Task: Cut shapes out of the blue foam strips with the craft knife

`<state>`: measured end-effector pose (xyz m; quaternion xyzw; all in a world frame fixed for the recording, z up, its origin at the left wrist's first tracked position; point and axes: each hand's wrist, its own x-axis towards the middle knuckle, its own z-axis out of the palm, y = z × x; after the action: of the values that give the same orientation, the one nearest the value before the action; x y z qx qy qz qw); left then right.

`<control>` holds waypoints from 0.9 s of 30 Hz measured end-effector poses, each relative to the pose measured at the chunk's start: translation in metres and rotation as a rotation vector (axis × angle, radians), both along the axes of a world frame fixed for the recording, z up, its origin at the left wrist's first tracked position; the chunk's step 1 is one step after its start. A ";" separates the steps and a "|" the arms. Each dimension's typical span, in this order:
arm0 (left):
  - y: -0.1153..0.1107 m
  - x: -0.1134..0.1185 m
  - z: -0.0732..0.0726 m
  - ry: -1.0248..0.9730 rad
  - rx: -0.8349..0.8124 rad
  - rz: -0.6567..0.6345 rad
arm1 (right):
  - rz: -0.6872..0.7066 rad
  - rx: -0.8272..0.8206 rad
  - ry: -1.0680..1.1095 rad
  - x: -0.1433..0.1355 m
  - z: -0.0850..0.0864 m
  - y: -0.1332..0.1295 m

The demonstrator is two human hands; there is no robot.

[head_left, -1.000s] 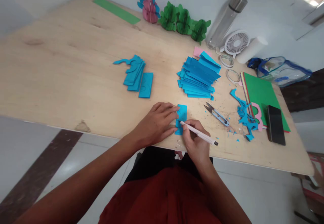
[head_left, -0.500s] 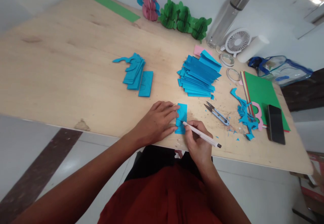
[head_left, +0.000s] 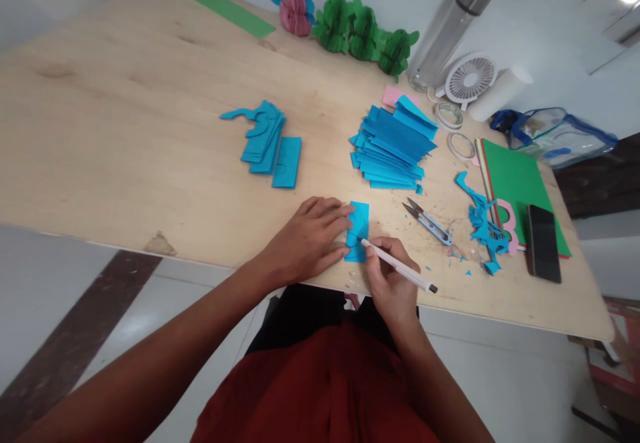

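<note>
A small blue paper piece (head_left: 359, 219) lies near the table's front edge, with a dark curved line on it. My left hand (head_left: 313, 239) rests flat with fingers spread, its fingertips on the paper's left edge. My right hand (head_left: 393, 273) grips a white pen (head_left: 403, 268), whose tip touches the paper. Behind my left hand lie a single blue rectangle (head_left: 287, 163) with a drawn curve and a stack of blue pieces (head_left: 263, 139). A larger pile of folded blue paper (head_left: 393, 146) sits behind my right hand.
Blue-handled snips (head_left: 427, 221) and blue scraps (head_left: 483, 219) lie to the right, beside a phone (head_left: 544, 243) on green sheets (head_left: 520, 183). Along the back stand paper figures (head_left: 363, 29), a bottle (head_left: 450, 33) and a small fan (head_left: 470, 79); tape rolls (head_left: 449, 116) lie nearer.
The whole view has shifted very slightly. Both hands, the pen and the paper keep nearly the same arrangement.
</note>
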<state>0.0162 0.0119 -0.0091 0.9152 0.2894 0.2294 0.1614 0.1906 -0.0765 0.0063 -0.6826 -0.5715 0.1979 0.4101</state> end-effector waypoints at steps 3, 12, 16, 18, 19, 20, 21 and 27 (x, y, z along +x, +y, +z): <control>0.000 0.000 0.000 -0.012 -0.004 0.002 | -0.003 0.004 -0.003 0.000 0.001 0.000; -0.001 0.000 0.000 -0.016 0.001 0.000 | -0.001 0.004 -0.034 0.000 0.003 0.000; -0.001 0.000 0.001 -0.006 -0.010 0.001 | -0.004 0.001 -0.034 0.000 0.003 -0.001; -0.001 0.000 0.001 0.002 -0.013 0.000 | -0.004 0.005 -0.033 0.000 0.003 -0.002; -0.001 0.000 0.001 0.005 -0.013 -0.001 | -0.005 0.005 -0.033 0.000 0.003 -0.002; -0.001 0.000 0.001 0.005 -0.011 -0.002 | -0.007 0.005 -0.035 0.000 0.003 -0.002; 0.000 0.000 0.000 0.004 -0.010 -0.002 | -0.007 0.005 -0.037 0.000 0.003 -0.002; 0.000 0.000 0.000 0.002 -0.017 0.002 | -0.010 0.010 -0.041 0.000 0.002 -0.004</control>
<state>0.0166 0.0115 -0.0089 0.9137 0.2925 0.2263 0.1686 0.1903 -0.0803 0.0079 -0.6873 -0.5773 0.1790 0.4028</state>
